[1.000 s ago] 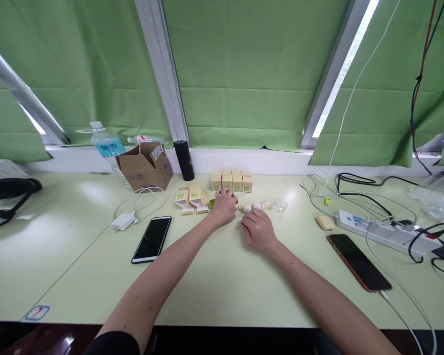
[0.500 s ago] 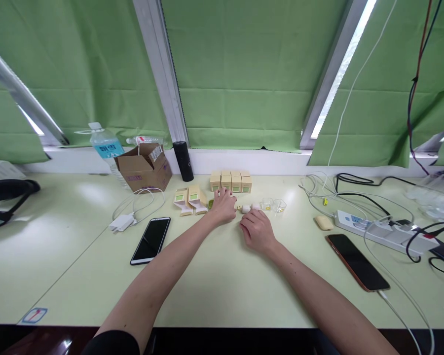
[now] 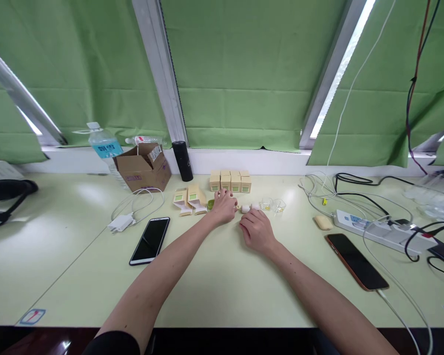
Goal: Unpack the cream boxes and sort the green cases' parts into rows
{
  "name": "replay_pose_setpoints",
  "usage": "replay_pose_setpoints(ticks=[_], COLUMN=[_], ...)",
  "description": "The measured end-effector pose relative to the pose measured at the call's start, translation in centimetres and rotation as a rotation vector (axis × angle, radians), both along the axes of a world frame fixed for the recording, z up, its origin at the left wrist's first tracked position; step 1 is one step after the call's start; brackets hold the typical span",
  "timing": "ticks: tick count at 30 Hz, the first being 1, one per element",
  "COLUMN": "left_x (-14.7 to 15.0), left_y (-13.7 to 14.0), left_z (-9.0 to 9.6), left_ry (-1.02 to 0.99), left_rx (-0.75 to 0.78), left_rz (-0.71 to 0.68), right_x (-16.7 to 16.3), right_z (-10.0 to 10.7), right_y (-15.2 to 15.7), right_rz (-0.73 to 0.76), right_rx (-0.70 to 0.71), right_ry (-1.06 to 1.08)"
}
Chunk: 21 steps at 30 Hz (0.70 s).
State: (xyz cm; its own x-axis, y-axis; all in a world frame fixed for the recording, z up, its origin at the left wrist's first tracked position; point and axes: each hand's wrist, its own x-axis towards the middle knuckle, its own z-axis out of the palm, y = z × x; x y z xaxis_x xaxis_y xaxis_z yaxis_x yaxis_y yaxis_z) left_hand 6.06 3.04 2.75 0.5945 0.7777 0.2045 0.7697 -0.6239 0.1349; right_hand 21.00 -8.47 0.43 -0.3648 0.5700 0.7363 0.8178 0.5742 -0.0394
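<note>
While I watch from afar through the head camera, green blinds (image 3: 240, 74) hang behind a pale desk (image 3: 214, 291).

Power strip (image 3: 373, 232): far right, plugs and cables attached.
Carton (image 3: 142, 172): back left, flaps open.
Bottle (image 3: 105, 148): upright, partly behind the carton.
Phones, two: one (image 3: 150, 241) left of the hands, one (image 3: 357, 261) right, a cable at its lower end.
Black cylinder (image 3: 182, 161): upright, just right of the carton.
Left hand (image 3: 225, 206): palm down, fingers bent and slightly apart; what is under them, if anything, I cannot tell.
Right hand (image 3: 258, 229): fingers curled, close together; whether they pinch anything I cannot tell.
Boxes, four in a row (image 3: 230, 181): standing side by side, just beyond the left fingertips.
Open boxes, two (image 3: 196, 195): left of the left hand, flaps facing me.
Clear cups, two (image 3: 279, 206): beyond the right hand, to its right.
White pieces, two (image 3: 245, 209): just past the right fingers, on their far side. I judge the right hand nearer. Their line runs left to right, across the fingers' reach; each one's own axis is too small to read.
Green piece (image 3: 210, 204): just left of the left hand.
Gold bit (image 3: 238, 207): between the left hand and the white pieces.
</note>
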Motion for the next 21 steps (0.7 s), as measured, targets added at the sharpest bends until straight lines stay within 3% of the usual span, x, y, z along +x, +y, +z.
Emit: replay_pose_setpoints(ticks=[13,21], left_x=[0.0,0.1], left_y=[-0.5,-1.3], left_z=[0.0,0.6], left_ry=[-0.021,-0.081], left_rx=[0.007,0.048], left_rz=[0.003,-0.027], right_x=[0.4,3.7], right_z=[0.4,1.3], right_y=[-0.1,0.9], right_rz=[-0.023,-0.368], right_rx=[0.014,0.065], right_ry=[-0.014,0.153])
